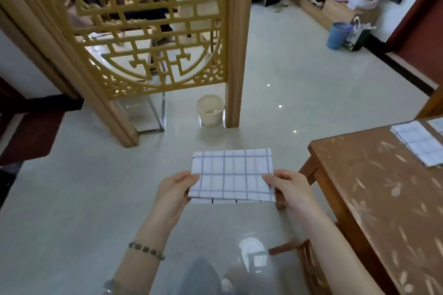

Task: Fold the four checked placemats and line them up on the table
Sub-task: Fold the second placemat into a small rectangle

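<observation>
A folded white placemat with dark checked lines (232,175) is held flat in the air over the floor, left of the table. My left hand (176,195) grips its left edge and my right hand (291,190) grips its right edge, thumbs on top. On the brown patterned table (374,187) at the right lies another folded checked placemat (419,142) near the far edge. The corner of a further placemat (437,123) shows at the frame's right border.
A gold lattice screen with a wooden post (233,55) stands ahead, with a cream bucket (211,110) at its foot. A wooden chair (309,261) is beside the table near my right arm. A blue bin (338,35) and people sit far off.
</observation>
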Tool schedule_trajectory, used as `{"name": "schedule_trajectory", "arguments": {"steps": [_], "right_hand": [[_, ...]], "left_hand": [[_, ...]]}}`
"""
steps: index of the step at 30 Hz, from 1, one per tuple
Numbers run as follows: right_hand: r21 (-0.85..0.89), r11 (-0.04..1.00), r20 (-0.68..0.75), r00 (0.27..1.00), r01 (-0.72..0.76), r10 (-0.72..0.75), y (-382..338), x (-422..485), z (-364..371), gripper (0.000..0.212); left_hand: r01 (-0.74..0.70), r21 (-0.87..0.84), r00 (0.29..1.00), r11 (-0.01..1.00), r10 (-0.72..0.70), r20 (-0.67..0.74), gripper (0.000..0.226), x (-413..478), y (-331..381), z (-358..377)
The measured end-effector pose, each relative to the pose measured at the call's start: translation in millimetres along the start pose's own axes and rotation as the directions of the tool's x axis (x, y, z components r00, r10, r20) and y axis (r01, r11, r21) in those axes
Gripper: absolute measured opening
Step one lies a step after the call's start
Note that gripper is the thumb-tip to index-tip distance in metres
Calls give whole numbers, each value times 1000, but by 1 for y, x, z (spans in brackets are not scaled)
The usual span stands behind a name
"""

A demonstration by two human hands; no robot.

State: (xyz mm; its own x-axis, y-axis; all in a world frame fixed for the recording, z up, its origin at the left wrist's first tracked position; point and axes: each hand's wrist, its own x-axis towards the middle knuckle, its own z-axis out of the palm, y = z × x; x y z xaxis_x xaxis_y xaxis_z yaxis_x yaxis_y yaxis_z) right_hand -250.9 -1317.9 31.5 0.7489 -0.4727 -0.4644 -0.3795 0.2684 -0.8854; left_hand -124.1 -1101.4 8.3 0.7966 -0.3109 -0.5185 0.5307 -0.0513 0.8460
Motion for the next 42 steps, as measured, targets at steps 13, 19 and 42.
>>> {"name": "schedule_trajectory", "arguments": {"steps": [13, 19, 42], "right_hand": [[260, 965, -409, 909, 28, 84, -79, 172, -22, 15], [351, 931, -593, 793, 98, 140, -117, 239, -38, 12], [477, 851, -868, 268, 220, 418, -90, 270, -281, 15]], "left_hand": [[-60, 255, 912, 965, -51, 406, 13, 236, 138, 126], [-168, 398, 791, 902, -118, 601, 14, 331, 200, 202], [-391, 609, 423, 690, -453, 785, 10, 383, 110, 583]]}}
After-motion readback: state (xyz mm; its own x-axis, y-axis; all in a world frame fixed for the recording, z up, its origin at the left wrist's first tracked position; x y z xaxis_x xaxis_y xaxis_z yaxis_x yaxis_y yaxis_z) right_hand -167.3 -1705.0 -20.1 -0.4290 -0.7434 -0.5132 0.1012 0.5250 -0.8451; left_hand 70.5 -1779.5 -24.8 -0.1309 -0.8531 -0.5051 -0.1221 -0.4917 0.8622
